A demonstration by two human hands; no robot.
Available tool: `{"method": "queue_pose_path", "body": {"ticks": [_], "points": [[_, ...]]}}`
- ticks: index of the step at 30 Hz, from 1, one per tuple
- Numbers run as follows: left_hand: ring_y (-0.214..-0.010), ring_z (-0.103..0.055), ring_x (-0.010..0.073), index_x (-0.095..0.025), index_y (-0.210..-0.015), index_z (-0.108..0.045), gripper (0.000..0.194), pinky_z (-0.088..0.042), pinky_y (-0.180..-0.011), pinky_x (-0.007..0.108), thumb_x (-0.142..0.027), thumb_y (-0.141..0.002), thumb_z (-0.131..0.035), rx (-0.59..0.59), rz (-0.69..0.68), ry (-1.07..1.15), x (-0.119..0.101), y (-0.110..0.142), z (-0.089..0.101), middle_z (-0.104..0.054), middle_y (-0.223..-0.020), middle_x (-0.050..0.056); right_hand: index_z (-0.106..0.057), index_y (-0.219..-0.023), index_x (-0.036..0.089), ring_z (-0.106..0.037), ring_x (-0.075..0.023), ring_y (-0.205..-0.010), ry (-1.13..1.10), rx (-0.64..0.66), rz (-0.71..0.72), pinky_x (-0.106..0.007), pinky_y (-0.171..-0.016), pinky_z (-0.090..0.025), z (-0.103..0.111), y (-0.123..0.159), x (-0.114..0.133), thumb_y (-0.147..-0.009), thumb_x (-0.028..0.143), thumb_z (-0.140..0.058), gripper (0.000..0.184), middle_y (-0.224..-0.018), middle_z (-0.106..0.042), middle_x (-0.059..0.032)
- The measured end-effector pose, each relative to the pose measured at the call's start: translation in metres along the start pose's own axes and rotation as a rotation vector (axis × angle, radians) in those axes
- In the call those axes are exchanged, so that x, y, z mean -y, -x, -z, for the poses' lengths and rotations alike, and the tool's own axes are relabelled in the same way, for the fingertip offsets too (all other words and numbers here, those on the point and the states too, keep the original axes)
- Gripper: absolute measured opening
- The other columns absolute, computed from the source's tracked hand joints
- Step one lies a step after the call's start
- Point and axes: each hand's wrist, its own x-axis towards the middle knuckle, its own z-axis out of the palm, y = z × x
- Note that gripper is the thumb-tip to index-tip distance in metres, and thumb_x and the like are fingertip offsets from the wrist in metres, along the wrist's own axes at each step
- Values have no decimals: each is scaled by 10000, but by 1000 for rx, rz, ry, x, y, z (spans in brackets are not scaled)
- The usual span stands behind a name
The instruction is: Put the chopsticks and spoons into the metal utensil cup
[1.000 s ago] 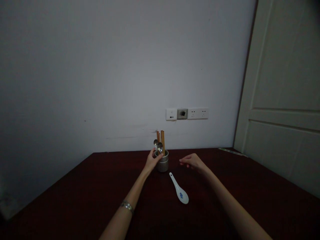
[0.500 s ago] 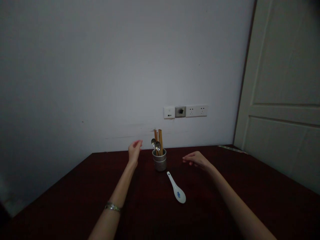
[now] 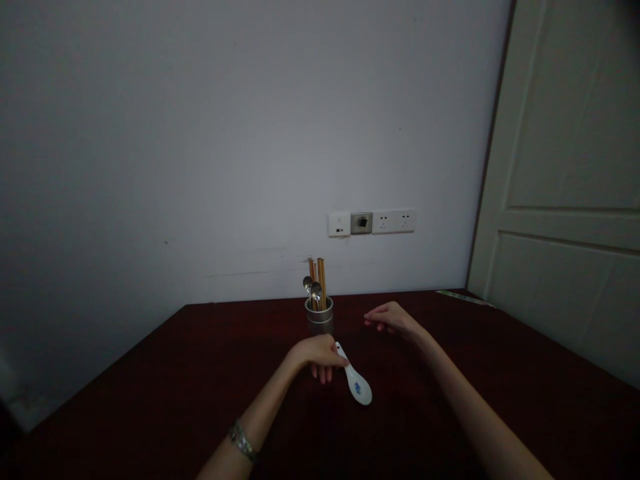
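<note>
A white ceramic soup spoon with a blue mark in its bowl lies slantwise on the dark red table. My left hand is at its handle, the thumb over the handle's edge and the fingers bent downward in a closed grip; the index fingertip is hidden. Just behind that hand stands a grey metal cup holding upright wooden chopsticks and two metal spoons. To the right of the cup, my right hand hovers with fingertips drawn together, nothing visible in them.
The table runs back to a pale wall with a row of sockets. A panelled door stands along the right side. A thin flat strip lies near the far right table edge.
My left hand has come down and to the right, from left of the cup to the soup spoon's handle. My right hand and the soup spoon have barely moved.
</note>
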Motion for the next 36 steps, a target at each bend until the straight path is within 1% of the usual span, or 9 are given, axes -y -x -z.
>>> {"method": "queue_pose_path", "body": {"ticks": [5, 8, 11, 14, 20, 24, 28, 32, 36], "points": [[-302, -482, 147, -153, -466, -480, 309, -424, -397, 292, -340, -702, -544, -293, 11, -33, 17, -17, -8, -528, -388, 40, -685, -703, 106, -431, -26, -384, 16, 15, 25, -134, -301, -221, 0, -3, -4, -646, 357, -621, 265, -708, -681, -86], [-296, -468, 141, -130, -594, -540, 277, -397, -367, 268, -382, -709, -544, -363, -26, 36, 25, -26, -9, -541, -405, 35, -683, -705, 106, -444, -27, -395, 10, 9, 8, -132, -299, -221, 0, -3, -4, -646, 353, -622, 262, -746, -685, -90], [-269, -383, 82, -113, -744, -566, 292, -323, -333, 200, -396, -752, -495, -426, -32, 120, 30, -38, -13, -526, -405, -7, -682, -715, 106, -448, -26, -395, 18, 8, 2, -130, -298, -221, 0, -1, -3, -649, 360, -622, 269, -745, -686, -86], [-263, -316, 49, -115, -814, -561, 304, -254, -321, 168, -396, -789, -446, -445, -25, 193, 33, -48, -17, -498, -407, -42, -683, -720, 107, -460, -30, -401, 36, 17, 10, -130, -302, -233, 0, 0, -3, -650, 367, -623, 275, -742, -688, -83], [-305, -355, 38, -111, -671, -559, 333, -252, -334, 170, -398, -792, -444, -400, -74, 321, 33, -52, -20, -501, -450, -36, -683, -708, 110, -462, -34, -400, 37, 5, 13, -132, -299, -221, 1, -3, -7, -659, 351, -620, 254, -728, -688, -84], [-312, -376, 38, -112, -598, -527, 326, -249, -324, 169, -366, -788, -456, -383, -119, 410, 28, -47, -17, -510, -458, -21, -683, -713, 108, -465, -36, -401, 34, 10, -2, -133, -301, -221, 1, -2, -5, -662, 358, -619, 263, -724, -686, -89], [-311, -387, 35, -112, -630, -534, 281, -235, -306, 155, -329, -791, -458, -408, -205, 461, 11, -30, -6, -520, -471, -18, -676, -731, 110, -500, -43, -442, 2, 15, 0, -124, -322, -256, 3, 1, 2, -666, 340, -623, 244, -767, -686, -93], [-314, -397, 36, -111, -670, -542, 231, -229, -285, 143, -269, -801, -434, -497, -283, 516, -9, -6, 14, -522, -485, -14, -669, -751, 114, -509, -42, -457, -30, 7, 10, -122, -337, -283, 7, 6, 13, -691, 326, -607, 229, -804, -685, -95], [-330, -416, 40, -107, -688, -544, 209, -237, -277, 137, -261, -791, -448, -636, -348, 586, -16, 12, 32, -528, -501, -9, -669, -764, 115, -513, -42, -472, -23, 39, 56, -124, -344, -298, 7, 14, 30, -718, 357, -585, 260, -831, -682, -98]]}}
